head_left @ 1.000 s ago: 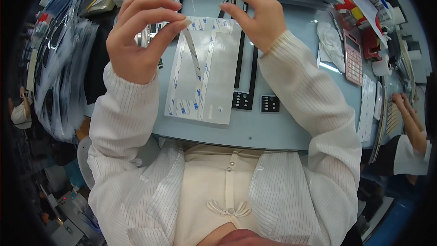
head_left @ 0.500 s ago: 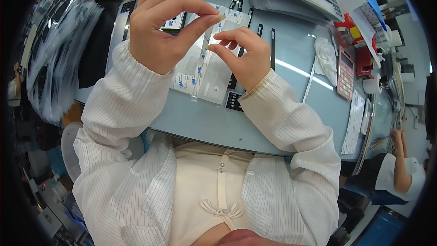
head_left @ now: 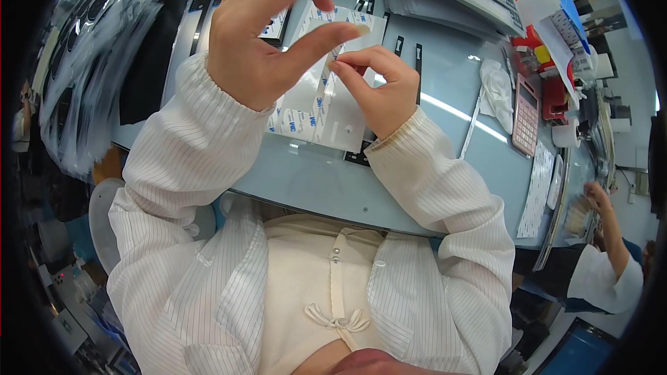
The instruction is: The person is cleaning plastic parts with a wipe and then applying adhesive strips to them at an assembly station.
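Over the upper middle of the table my left hand (head_left: 260, 38) is raised, its thumb and forefinger spread apart with nothing visible between them. My right hand (head_left: 385, 90) is beside it, thumb and forefinger pinched together; whatever lies between the tips is too small to make out. Beneath both hands lies a flat pale sheet (head_left: 333, 128) with white, blue-printed backing strips (head_left: 295, 119) on part of it. My hands hide some of the sheet. At its lower right corner a black slotted piece (head_left: 356, 158) shows partly from under it.
Thin black strips (head_left: 418, 62) lie right of the sheet. Clear plastic pieces (head_left: 90, 90) are piled at the left, and a stack of panels (head_left: 451, 0) stands at the back. A pink calculator (head_left: 526, 114) and crumpled white wrapping (head_left: 495, 94) are at the right. Another person (head_left: 604, 264) is beyond.
My left thumb and forefinger have moved apart from a near pinch. The right thumb and forefinger have come together. The sheet has shifted slightly right, covering more of the black slotted piece.
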